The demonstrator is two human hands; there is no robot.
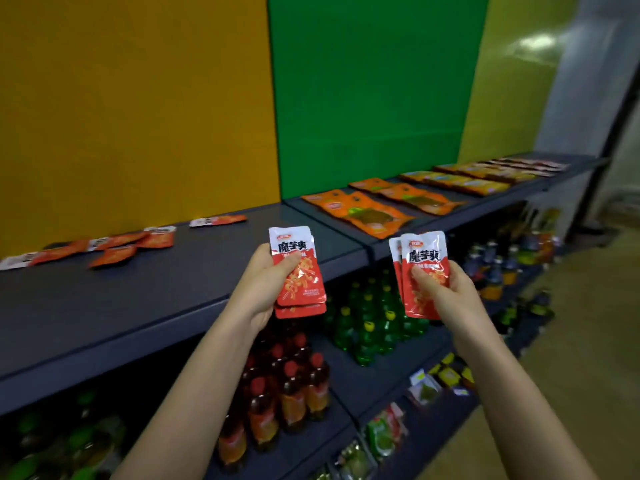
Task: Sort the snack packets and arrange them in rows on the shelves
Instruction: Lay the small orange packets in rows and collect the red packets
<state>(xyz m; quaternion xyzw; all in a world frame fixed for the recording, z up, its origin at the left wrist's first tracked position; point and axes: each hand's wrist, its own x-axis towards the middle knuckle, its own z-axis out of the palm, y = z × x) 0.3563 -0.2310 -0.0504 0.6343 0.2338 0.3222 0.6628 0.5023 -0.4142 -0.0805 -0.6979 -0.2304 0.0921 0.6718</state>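
My left hand point(265, 282) grips a small stack of red-and-white snack packets point(298, 271), held upright in front of the dark top shelf point(173, 289). My right hand point(446, 292) holds another stack of the same red-and-white packets point(422, 268) just right of the shelf's divider. Several more red-and-white packets point(121, 245) lie loosely scattered at the back left of the shelf. Orange packets point(367, 213) lie in rows on the shelf section to the right, with more orange and yellow packets point(478, 180) further along.
Below the top shelf stand red-capped bottles point(291, 393) and green bottles point(370, 320). Darker bottles point(502, 268) fill the right side. Small green and yellow packs point(426, 389) lie on the lowest shelf. Behind are orange, green and yellow wall panels; the floor point(588, 341) runs on the right.
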